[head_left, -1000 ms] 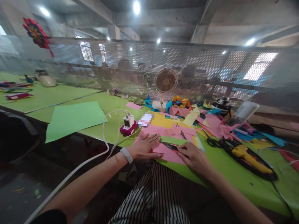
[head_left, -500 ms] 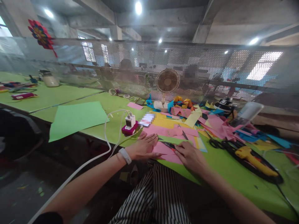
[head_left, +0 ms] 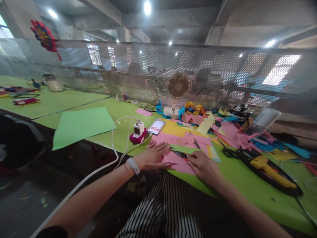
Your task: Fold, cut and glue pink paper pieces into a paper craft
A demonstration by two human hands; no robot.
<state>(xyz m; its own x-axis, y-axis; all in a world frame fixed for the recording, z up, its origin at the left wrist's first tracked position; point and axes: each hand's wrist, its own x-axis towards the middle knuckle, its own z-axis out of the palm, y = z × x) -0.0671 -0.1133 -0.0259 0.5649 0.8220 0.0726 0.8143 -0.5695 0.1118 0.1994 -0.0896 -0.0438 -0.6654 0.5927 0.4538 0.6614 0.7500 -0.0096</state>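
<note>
Pink paper [head_left: 183, 167] lies on the counter [head_left: 230, 180] in the head view, under the left hand [head_left: 154, 157], fingers flat, thumb spread; the right hand [head_left: 203, 165] pinches a dark tool [head_left: 180, 154], perhaps scissors. Seemingly a steadying step; next calls for a firm left palm.

Nothing can be read anywhere: neither words, brands, numbers nor signs. With twelve o'clock straight ahead, the phone [head_left: 156, 127] lies near twelve, its bright screen blurred into blocks with reddish patches and its characters lost. The white charger [head_left: 138, 127] at eleven has a dark square on its front, too small to make out. On the yellow glue gun [head_left: 269, 172] at two o'clock, no lettering is legible either.
</note>
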